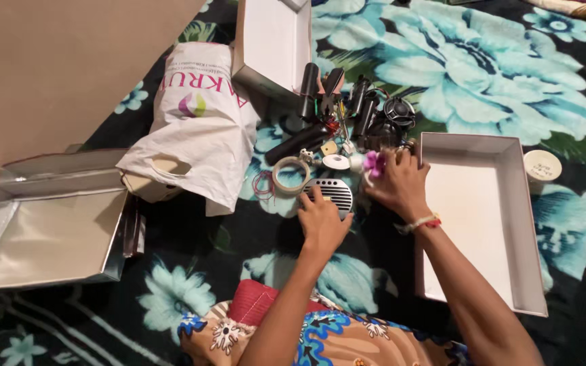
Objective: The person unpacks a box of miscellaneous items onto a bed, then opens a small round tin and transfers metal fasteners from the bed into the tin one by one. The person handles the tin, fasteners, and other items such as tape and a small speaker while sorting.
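Black cloth with big turquoise flowers [483, 74] carries everything you're working over. Your left hand [321, 220] rests on a small silver grille-fronted device [334, 192] near the middle of the cloth, fingers spread flat over its near edge, not clamped round it. Your right hand [400, 183] sits just beside it, at the left wall of the open white box [473, 220]; its fingers curl together by a small purple flower-shaped piece [374, 163], though you'd be hard put to tell from this angle whether they actually pinch it.

Sorting looks barely begun. The white box by your right hand shows bare, and so does the silver-lined tray [42, 230] at the left edge of the cloth. A second white box [272, 41] stands tilted at the far edge. Nearly all the small items lie in a heap between them: black cylinders [301, 139], a roll of tape [291, 175], a round white disc [336, 162], a dark round part with wires [399, 112]. A white plastic bag [201, 129] slumps to the left of the heap, and a round white lid [542, 165] lies just beyond the right-hand box's far right corner.
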